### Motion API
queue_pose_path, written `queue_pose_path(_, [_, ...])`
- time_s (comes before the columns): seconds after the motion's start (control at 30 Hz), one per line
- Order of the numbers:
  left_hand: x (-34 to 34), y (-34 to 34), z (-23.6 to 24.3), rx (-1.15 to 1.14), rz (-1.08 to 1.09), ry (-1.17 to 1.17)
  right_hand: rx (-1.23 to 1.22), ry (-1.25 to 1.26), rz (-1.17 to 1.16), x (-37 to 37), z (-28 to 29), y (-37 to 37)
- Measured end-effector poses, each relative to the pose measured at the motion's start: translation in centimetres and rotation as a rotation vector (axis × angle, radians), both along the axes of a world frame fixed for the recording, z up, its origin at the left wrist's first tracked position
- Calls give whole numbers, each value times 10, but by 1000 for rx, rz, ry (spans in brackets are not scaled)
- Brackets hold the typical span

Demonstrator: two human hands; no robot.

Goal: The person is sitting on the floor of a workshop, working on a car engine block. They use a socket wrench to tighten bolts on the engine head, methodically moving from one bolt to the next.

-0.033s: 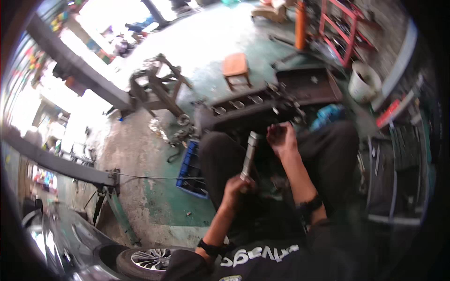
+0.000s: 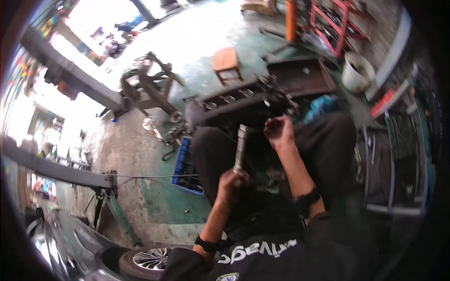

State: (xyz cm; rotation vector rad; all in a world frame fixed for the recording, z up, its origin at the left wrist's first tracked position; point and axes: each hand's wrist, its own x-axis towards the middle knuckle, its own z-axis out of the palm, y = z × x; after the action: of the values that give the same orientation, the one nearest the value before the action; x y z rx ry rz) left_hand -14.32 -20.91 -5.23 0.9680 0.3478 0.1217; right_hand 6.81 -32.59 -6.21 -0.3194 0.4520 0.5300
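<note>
My left hand is closed round the lower end of a silver bar-shaped metal tool. The tool points up and away from me, between my knees, its far end thicker. To its right my right hand is raised with curled, dark-smudged fingers; whether something small is in them is hidden. Just beyond both hands lies a dark engine block with a row of round bores along its top. The right hand is nearest to the block's right end, where smaller metal parts cluster.
A dark tray, blue cloth and white bucket lie at the far right. Left are a blue crate and a metal part on the floor. Farther off stands a wooden stool; a car wheel is lower left.
The view has shifted slightly, so the surroundings sit a little farther left. The left hand still grips the tool, which stands more upright; the right hand stays raised and curled.
</note>
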Motion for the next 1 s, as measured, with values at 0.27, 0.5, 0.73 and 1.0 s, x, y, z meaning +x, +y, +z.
queue_pose_path(0.27, [40,-16,18,-154,46,349,-296,24,167,-11,-38,-7])
queue_pose_path(0.5, [89,-5,30,-229,27,499,-578,-256,487,-31,-53,4])
queue_pose_path(0.73, [148,6,28,-104,-48,587,-1025,-563,554,-30,-65,-5])
queue_pose_path(1.0, [197,-10,12,224,-281,606,-986,-523,454,-29,-74,-4])
